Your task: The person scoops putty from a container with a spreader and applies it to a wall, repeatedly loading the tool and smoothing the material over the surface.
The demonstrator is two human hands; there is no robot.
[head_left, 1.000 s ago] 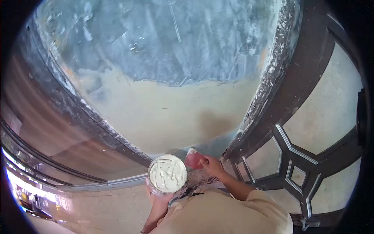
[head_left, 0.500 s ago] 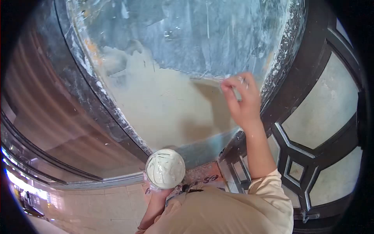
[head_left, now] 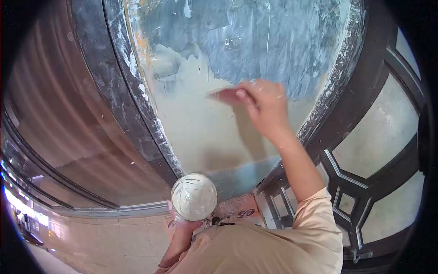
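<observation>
Scraper (head_left: 222,95): lying flat against the wall (head_left: 200,123), at the border between pale putty and bare grey surface; reddish and blurred.
Right hand (head_left: 264,102): gripping the scraper, fingers closed around it, arm reaching up to the wall.
Tub (head_left: 194,197): sitting low by the chest, filled with white putty, near the wall's bottom edge.
Left hand (head_left: 182,224): cupping the tub from beneath, mostly hidden under it.
Door (head_left: 365,150): standing just right of the wall, dark-framed with pale panes.
</observation>
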